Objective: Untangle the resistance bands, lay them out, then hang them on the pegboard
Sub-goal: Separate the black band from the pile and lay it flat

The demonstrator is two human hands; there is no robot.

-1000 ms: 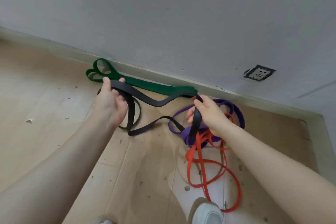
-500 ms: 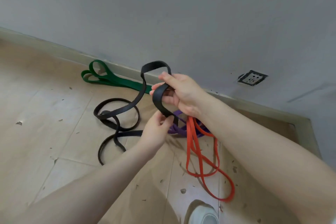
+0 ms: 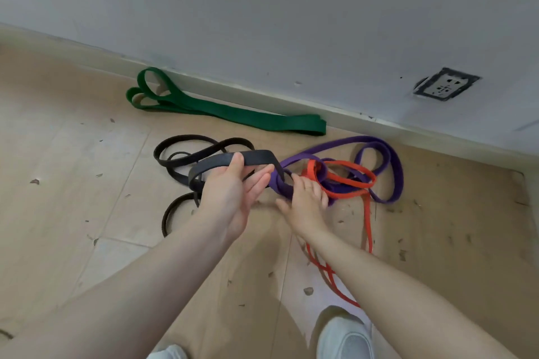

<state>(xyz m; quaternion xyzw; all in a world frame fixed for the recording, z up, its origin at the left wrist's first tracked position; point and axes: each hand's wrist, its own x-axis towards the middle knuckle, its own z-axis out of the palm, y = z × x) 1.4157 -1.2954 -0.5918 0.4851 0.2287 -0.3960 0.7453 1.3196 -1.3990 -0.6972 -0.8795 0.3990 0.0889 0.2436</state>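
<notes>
Left hand [image 3: 230, 198] holds black band [image 3: 204, 167] loop, thumb on top, fingers straight beneath; rest coiled on floor [image 3: 87, 183]. Right hand [image 3: 306, 204] fingers spread, pressing on purple band [image 3: 379, 154] tangled with orange band [image 3: 350, 183]. Green band [image 3: 233, 115] flat along wall.

Matt rubber all round: the black band [image 3: 253, 156] has a faint sheen, the green band [image 3: 248, 118] looks dull and flat, the purple band [image 3: 393, 166] and orange band [image 3: 350, 167] smooth. Floor [image 3: 87, 183] is pale wood-look, scuffed and littered; wall [image 3: 262, 9] painted matt.
</notes>
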